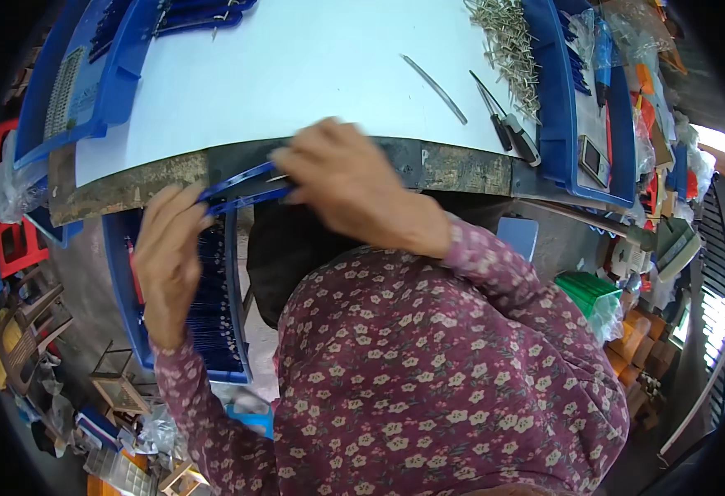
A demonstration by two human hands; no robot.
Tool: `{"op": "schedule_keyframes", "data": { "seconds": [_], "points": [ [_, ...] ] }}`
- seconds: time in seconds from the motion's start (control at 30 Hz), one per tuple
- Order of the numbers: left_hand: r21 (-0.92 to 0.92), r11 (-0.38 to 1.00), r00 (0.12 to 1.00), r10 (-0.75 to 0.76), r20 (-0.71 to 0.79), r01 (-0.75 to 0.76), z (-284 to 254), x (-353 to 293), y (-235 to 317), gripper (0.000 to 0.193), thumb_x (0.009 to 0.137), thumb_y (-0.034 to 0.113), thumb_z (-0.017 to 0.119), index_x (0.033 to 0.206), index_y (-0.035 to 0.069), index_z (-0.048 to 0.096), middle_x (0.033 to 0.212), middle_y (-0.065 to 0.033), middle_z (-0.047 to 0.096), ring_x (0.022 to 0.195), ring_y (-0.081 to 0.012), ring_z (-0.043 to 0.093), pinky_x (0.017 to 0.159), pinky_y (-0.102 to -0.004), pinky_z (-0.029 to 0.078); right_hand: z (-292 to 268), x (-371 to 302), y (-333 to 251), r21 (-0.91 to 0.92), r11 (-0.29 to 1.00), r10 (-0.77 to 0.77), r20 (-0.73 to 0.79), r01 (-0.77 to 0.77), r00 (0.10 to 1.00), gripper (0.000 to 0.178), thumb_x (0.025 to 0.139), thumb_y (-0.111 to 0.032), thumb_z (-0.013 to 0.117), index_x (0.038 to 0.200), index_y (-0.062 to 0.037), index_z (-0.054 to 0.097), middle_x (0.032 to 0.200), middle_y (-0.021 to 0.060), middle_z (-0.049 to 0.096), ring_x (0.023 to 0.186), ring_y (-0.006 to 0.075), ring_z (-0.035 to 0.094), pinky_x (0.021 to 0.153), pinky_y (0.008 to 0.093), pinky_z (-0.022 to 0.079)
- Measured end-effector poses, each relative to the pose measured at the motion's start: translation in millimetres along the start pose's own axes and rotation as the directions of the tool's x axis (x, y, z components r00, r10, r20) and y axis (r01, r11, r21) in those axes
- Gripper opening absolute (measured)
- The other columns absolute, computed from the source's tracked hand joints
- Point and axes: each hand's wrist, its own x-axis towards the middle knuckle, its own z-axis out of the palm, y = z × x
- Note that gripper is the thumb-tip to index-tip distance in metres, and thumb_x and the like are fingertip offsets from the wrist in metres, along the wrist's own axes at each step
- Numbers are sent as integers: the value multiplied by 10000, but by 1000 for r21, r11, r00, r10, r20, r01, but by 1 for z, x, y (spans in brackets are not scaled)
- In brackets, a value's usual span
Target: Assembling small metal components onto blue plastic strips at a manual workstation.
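In front of the table's near edge, my left hand (168,256) pinches one end of a slim blue forked piece (242,183), two long narrow arms spread slightly apart. The other end is in the closed fingers of my right hand (350,178), which is smeared by motion. A thin, shiny sliver shows by the right fingertips; I cannot make out its kind. Below my left hand is a blue bin (234,331) packed with rows of dark blue parts. On the white worktop (313,83), small metal pins (507,50) lie heaped at the far right.
A curved metal strip (434,88) and a dark-handled tool (511,136) lie on the right of the worktop. Blue trays stand at both sides, the right one (556,107) holding a phone (594,159). More blue pieces (201,15) lie at the far left.
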Motion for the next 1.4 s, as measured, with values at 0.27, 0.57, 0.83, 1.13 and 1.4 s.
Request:
{"op": "schedule_keyframes", "data": {
  "seconds": [0.27,0.57,0.83,1.13,1.4],
  "points": [
    [-126,960,968,253,-10,-252,63,41,24,123,681,-77,534,801,-55,536,961,-158,578,954,-310,534,807,-374,452,-47,-55,17,-62,967,245,-66,-249,967,448,647,36,639,1082,3,536,925,118,528,851,289,478,734,359,408],
    [80,993,995,-84,-61,89,-14,-20,-24,142,719,-113,568,838,-39,587,981,-128,624,969,-295,571,838,-362,442,28,31,-11,-93,979,-191,-91,182,977,220,687,-64,561,873,47,522,849,103,468,729,217,433,654,289,406],
    [-110,973,979,199,-34,-201,43,39,21,187,649,-102,612,821,-45,566,926,-131,600,908,-294,561,766,-351,467,-36,-49,14,22,989,147,-112,-146,983,439,665,49,636,1080,32,494,929,162,512,782,299,538,656,349,458],
    [-13,997,996,81,-23,-81,21,18,-10,165,684,-105,586,838,-48,593,977,-127,619,966,-290,560,808,-354,467,4,-10,6,66,998,6,-181,6,983,355,630,62,600,972,61,504,831,148,487,729,288,512,597,349,437],
    [-55,998,999,3,-39,-5,-1,-4,-14,132,710,-99,589,830,-44,599,972,-128,628,982,-288,559,809,-357,464,14,7,-4,137,990,-25,-86,37,996,285,668,0,597,932,46,498,861,147,484,744,270,508,620,353,440]
  ]
}}
